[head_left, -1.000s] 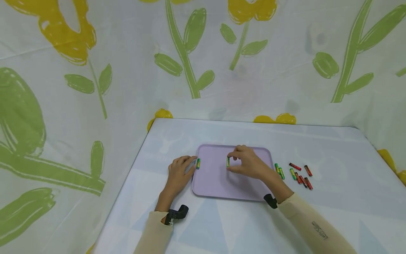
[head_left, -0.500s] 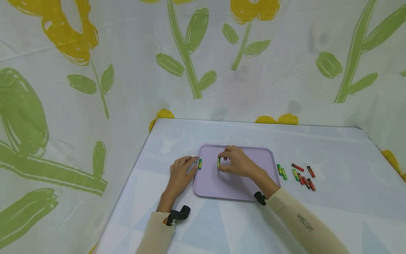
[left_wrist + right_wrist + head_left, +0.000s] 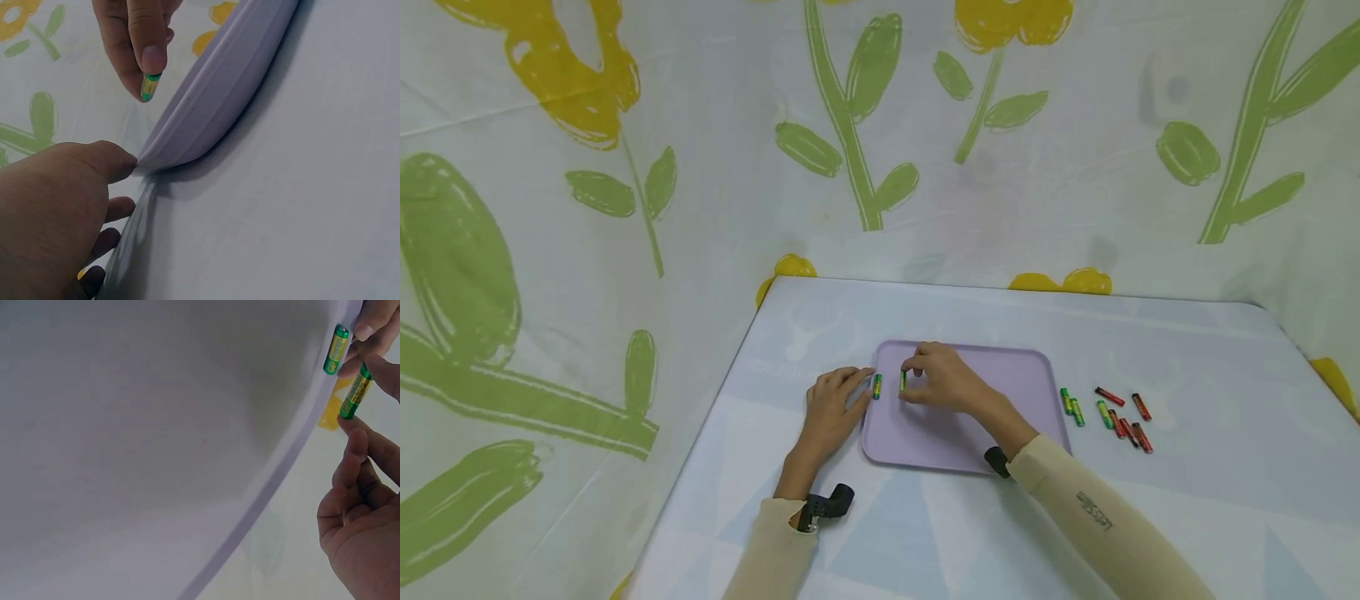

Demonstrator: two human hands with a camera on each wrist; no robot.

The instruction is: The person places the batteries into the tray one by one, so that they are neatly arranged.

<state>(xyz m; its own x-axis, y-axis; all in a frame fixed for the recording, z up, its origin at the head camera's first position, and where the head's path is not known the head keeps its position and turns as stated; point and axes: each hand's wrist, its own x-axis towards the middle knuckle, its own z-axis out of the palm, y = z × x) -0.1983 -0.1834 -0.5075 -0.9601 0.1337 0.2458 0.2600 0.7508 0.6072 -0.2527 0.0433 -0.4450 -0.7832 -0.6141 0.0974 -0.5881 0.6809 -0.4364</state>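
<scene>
My right hand (image 3: 946, 379) pinches a green-and-yellow battery (image 3: 903, 381) by its ends between thumb and fingertip, above the left part of the lilac tray (image 3: 955, 442). In the right wrist view this held battery (image 3: 357, 392) appears close to a second green battery (image 3: 336, 350), which lies inside the tray along its left rim. My left hand (image 3: 831, 410) rests at that rim, thumb and fingertips touching the tray's edge. The left wrist view shows the left thumb (image 3: 115, 161) against the rim; the tray's inside is hidden there.
Right of the tray, several green batteries (image 3: 1077, 412) and several red batteries (image 3: 1141, 437) lie loose on the pale patterned table (image 3: 887, 533). A flower-printed cloth (image 3: 700, 167) hangs behind and to the left of the table.
My right hand has carried its battery leftward across the tray, towards the battery at the left rim. The left hand has stayed at the rim.
</scene>
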